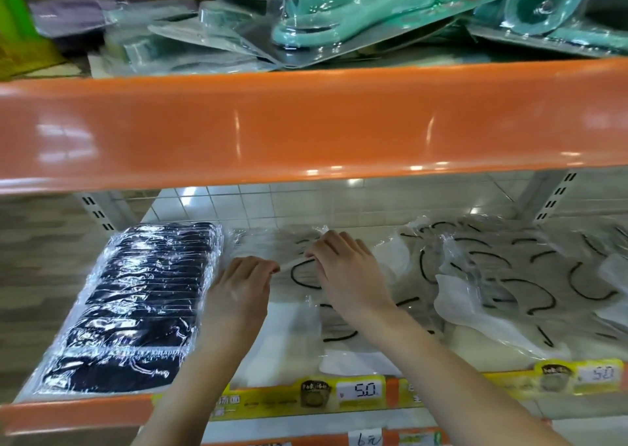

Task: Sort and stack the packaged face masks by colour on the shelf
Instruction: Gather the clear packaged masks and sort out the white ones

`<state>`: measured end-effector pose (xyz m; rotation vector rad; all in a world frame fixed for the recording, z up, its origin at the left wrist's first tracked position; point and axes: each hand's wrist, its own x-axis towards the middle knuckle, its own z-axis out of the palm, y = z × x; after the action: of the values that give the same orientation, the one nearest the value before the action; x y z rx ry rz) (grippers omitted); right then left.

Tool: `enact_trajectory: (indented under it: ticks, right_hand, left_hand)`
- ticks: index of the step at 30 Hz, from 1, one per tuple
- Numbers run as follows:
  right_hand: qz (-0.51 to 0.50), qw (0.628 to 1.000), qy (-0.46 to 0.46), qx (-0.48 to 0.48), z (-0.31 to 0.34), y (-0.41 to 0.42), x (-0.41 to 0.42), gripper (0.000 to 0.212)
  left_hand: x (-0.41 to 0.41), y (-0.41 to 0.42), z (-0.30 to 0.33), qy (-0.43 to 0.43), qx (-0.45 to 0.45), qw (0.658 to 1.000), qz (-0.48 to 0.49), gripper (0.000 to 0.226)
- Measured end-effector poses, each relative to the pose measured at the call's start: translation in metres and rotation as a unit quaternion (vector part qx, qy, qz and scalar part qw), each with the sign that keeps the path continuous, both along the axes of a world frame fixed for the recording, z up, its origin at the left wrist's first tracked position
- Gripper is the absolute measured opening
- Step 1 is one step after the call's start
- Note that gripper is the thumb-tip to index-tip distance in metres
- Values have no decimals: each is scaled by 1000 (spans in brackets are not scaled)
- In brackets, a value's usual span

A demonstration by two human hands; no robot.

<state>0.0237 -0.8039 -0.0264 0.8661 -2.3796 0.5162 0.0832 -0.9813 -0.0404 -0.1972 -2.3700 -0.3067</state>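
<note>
View from a head-worn camera, looking down into a shop shelf (78, 411) with an orange front edge. 2 bare hands reach in side by side over a clear packet holding a white mask (299, 268) with black ear loops. The left hand (243, 287) lies palm down on the packet's near left part, fingers curled at the tips; whether its grip has pinched the plastic cannot be told through the blur. The right hand (343, 265) sits just beside it, slightly farther back, its fingertips closed on the packet's thin upper edge. The packet lies under and between both hands, on top of other white mask packets. To the left, touching nothing held, stands a neat stack of black mask packets (136, 306). To the right sprawls a loose heap of white mask packets (503, 282). Yellow price tags (360, 391) reading 5.0 line the shelf front. Teal blister-packed goods (356, 13) crowd the shelf above.
</note>
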Motion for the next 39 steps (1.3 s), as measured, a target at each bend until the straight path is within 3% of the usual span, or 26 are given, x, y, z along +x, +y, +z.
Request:
enact_trajectory:
  ticks: [6, 15, 23, 25, 29, 33, 39]
  right_hand:
    - [-11, 1000, -2, 21, -22, -5, 0, 37]
    - [-9, 976, -169, 135, -48, -2, 8, 42]
    - [-15, 973, -189, 132, -63, -9, 12, 36]
    - [-22, 972, -196, 124, -61, -11, 14, 45]
    - [-21, 983, -160, 86, -60, -11, 15, 25]
    - [-40, 986, -146, 71, -59, -15, 15, 34]
    - [-44, 973, -205, 96, -61, -17, 19, 26]
  left_hand:
    - [-8, 3, -20, 9, 25, 1000, 13, 20]
    - [-1, 4, -53, -65, 11, 997, 41, 15]
    - [2, -1, -66, -141, 29, 987, 67, 14]
    - [2, -1, -63, -153, 37, 985, 65, 13]
    - [-3, 1, -58, -188, 64, 977, 77, 24]
    - [-11, 4, -48, -239, 112, 958, 116, 36]
    - [-15, 3, -47, -263, 50, 957, 109, 49]
